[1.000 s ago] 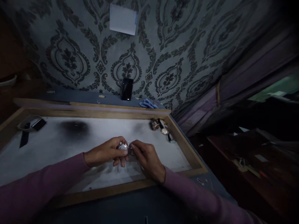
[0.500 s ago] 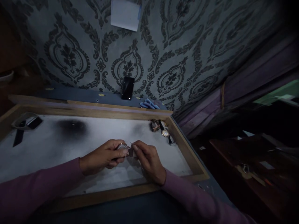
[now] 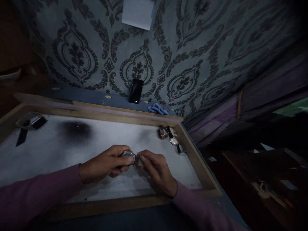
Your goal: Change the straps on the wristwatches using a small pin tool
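A round silver-coloured wristwatch case (image 3: 128, 154) is gripped between the thumb and fingers of my left hand (image 3: 109, 162), its dial turned upward. My right hand (image 3: 155, 165) is closed in a pinch on a short brownish watch strap (image 3: 137, 160) at the right side of the case. A thin tip shows above the right fingertips, too small to name. Whether the strap is joined to the case cannot be made out. Both hands are over the white floor of a shallow wooden-framed tray (image 3: 108, 200).
Several wristwatches (image 3: 173, 140) lie in the tray's far right corner. At the far left corner is a clear round item with a dark strap (image 3: 22, 137). Behind the tray, a phone (image 3: 136, 91) leans on the patterned wall, with a blue cloth (image 3: 157, 108) to its right.
The view has shifted slightly, so the surroundings appear further right. Both hands keep their hold on the watch and strap; the right fingers have moved slightly, showing more of the strap.
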The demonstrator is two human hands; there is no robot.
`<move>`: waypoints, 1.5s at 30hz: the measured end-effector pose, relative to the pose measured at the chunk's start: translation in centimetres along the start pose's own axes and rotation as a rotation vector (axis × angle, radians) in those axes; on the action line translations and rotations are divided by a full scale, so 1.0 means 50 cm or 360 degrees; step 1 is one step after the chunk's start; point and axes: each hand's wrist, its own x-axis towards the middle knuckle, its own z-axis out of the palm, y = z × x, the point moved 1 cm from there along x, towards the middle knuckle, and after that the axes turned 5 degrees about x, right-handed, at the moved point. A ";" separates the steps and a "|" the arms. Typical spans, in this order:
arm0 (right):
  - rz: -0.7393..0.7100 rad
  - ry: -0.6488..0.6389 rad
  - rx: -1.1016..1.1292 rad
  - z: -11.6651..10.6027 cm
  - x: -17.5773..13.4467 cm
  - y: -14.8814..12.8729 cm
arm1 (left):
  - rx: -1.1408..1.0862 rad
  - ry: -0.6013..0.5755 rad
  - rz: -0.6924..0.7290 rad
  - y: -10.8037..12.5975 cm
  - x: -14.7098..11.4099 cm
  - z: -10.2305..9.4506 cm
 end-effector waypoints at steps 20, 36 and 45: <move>0.0066 -0.0114 0.0122 -0.004 -0.001 0.007 | -0.0008 0.0026 -0.0059 0.014 -0.007 0.000; 0.0292 -0.0066 0.0406 -0.007 0.001 0.014 | 0.0009 0.0017 -0.0071 0.023 -0.008 0.002; 0.0357 -0.0001 0.0508 -0.007 -0.003 0.025 | 0.0032 0.0000 -0.0069 0.025 -0.006 0.001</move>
